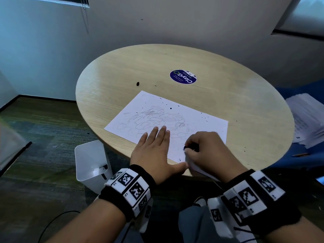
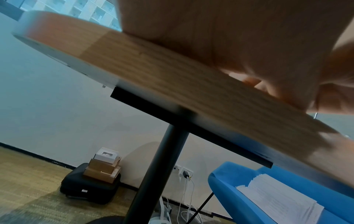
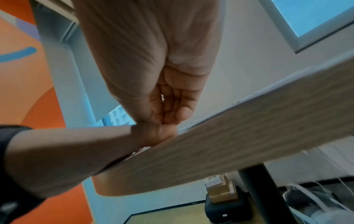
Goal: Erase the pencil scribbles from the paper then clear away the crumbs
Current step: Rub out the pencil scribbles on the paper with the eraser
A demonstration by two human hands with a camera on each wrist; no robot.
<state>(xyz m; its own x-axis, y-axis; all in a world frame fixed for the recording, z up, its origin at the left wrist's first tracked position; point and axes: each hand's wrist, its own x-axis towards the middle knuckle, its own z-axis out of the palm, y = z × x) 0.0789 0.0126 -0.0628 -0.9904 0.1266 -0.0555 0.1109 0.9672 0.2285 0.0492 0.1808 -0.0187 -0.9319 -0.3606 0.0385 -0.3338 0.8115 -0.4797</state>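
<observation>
A sheet of white paper [image 1: 166, 125] is lying on the round wooden table [image 1: 219, 71], angled, with its near corner reaching the table edge closest to the person. Grey pencil scribbles [image 1: 154, 120] are covering the middle of the sheet, and dark eraser crumbs [image 1: 171, 108] are dotting its far half and spilling onto the wood just beyond it.

The left hand [image 1: 154, 151] is lying flat on the near left part of the paper, fingers straight and together, thumb stretched toward the right hand, pinning the sheet down. The right hand [image 1: 208, 151] is sitting on the near right part of the paper, just beside the left thumb, its fingers curled and pinching a small dark eraser [image 1: 190, 147] whose tip is pressing against the sheet. In the right wrist view the fingers [image 3: 184, 112] are bunching tightly above the table edge, with the eraser itself hidden.

A round blue sticker [image 1: 183, 77] is showing on the table beyond the paper, and a larger dark lump [image 1: 137, 83] is sitting on the wood left of that sticker. A white waste bin [image 1: 91, 162] is standing on the carpet below the table edge, left of the left hand. A stack of printed sheets [image 1: 308, 118] is resting on a blue seat [image 2: 239, 197] to the right of the table.
</observation>
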